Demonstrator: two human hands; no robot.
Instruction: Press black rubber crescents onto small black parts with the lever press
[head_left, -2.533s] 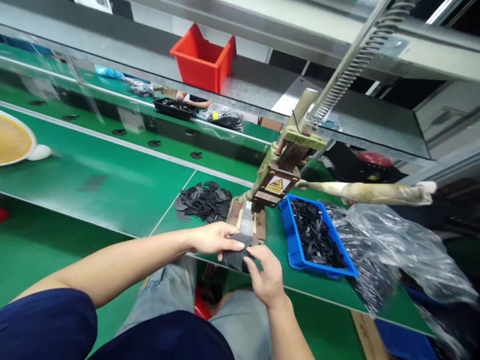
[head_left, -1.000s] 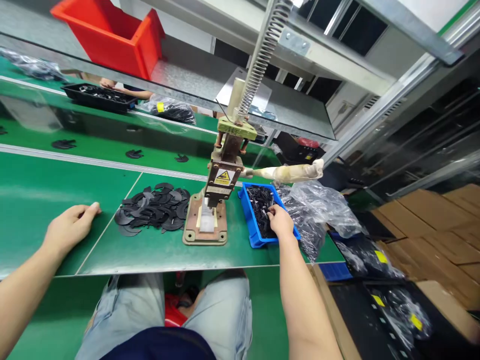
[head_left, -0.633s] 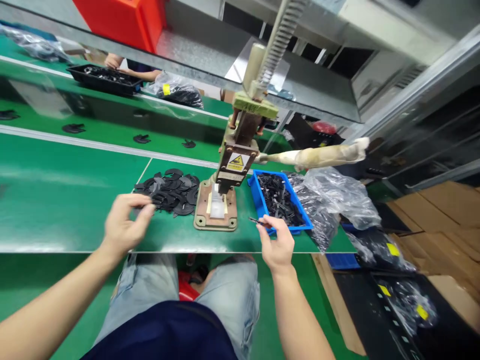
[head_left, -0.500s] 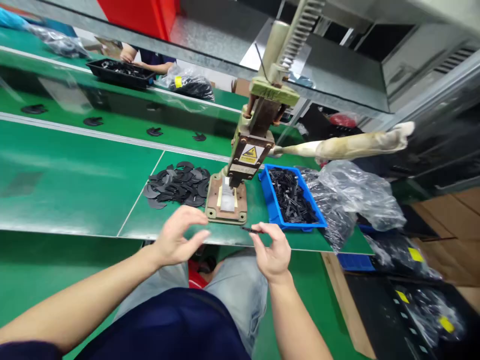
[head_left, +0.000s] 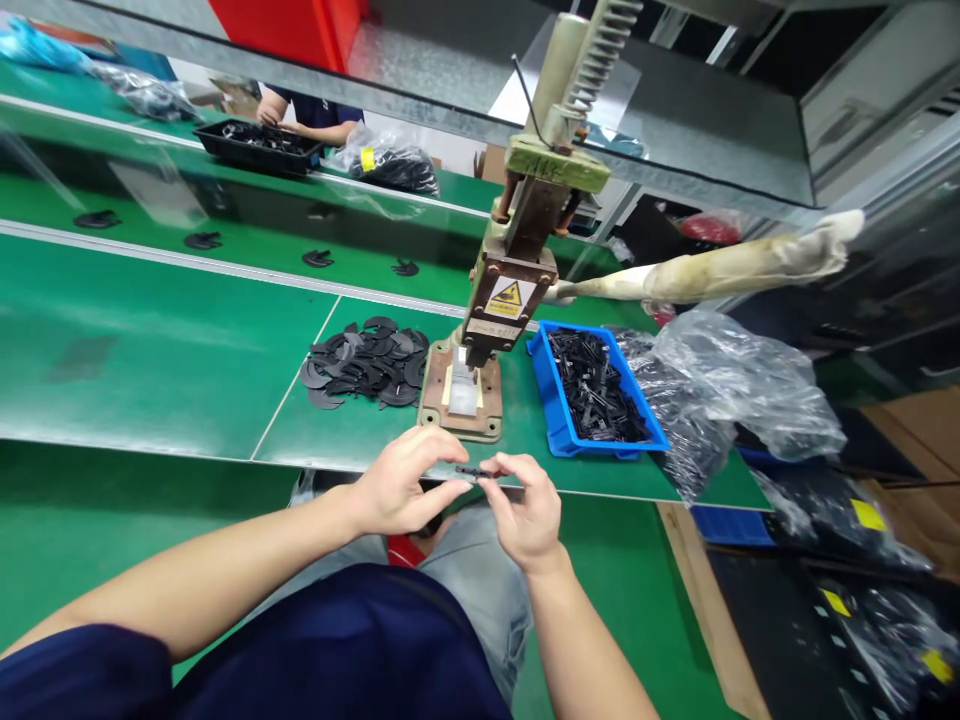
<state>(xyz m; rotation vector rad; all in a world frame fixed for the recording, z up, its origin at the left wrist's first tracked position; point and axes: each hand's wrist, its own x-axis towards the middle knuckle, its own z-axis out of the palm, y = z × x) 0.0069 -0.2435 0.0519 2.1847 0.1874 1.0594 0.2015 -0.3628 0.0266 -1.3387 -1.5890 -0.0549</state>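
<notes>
In front of the press, at the table's near edge, my right hand point(head_left: 527, 510) pinches a small thin black plastic part point(head_left: 472, 471) between thumb and fingertips. From the other side my left hand point(head_left: 415, 482) reaches its left end, with thumb and index finger apart above and below it; whether they touch it I cannot make out. Just beyond stands the hand press point(head_left: 501, 290), a pale plate on its base point(head_left: 460, 395). Left of that base lies a pile of curved flat black parts point(head_left: 365, 365). On the right, a blue bin point(head_left: 551, 420) holds many slim black parts.
A long press lever point(head_left: 712, 275) wrapped in pale material juts out to the right. Clear plastic bags point(head_left: 742, 385) lie beyond the bin. Several black parts rest on the green strip point(head_left: 255, 265) behind. Across it, another person's hands point(head_left: 279, 118) work over a black tray point(head_left: 259, 160).
My left hand has moved right, and my right hand has brought the black part left, so the hands now meet at it. The view has shifted slightly.
</notes>
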